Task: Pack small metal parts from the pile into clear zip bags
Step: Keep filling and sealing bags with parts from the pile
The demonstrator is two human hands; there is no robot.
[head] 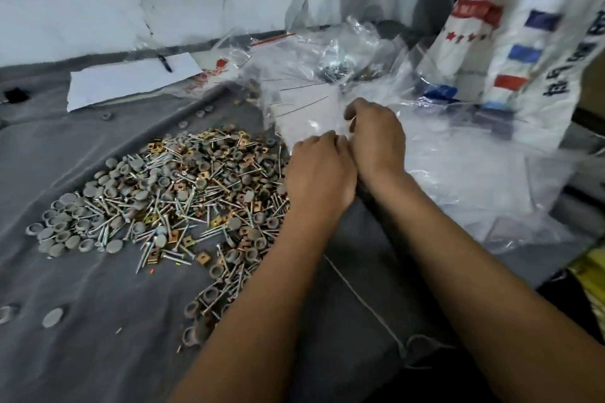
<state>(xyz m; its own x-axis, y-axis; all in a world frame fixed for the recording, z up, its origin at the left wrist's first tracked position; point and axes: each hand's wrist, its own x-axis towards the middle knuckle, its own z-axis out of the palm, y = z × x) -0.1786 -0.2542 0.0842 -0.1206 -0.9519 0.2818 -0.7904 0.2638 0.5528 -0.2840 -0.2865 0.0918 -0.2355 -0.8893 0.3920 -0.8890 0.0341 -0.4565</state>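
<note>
Your left hand (319, 170) and right hand (376, 137) | both pinch a clear zip bag (307, 114) with curled fingers, hands touching | pile of metal parts (170, 193) lies left of them on the grey cloth (82, 321) (screws, caps, square plates) | bag stack (458, 173) to your right.

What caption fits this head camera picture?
Both hands pinch a clear plastic zip bag beside the pile of small metal parts.

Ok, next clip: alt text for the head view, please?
Both hands, left hand and right hand, pinch a clear zip bag beside a pile of screws, caps and square nuts on grey cloth. More clear bags lie to the right.
</note>
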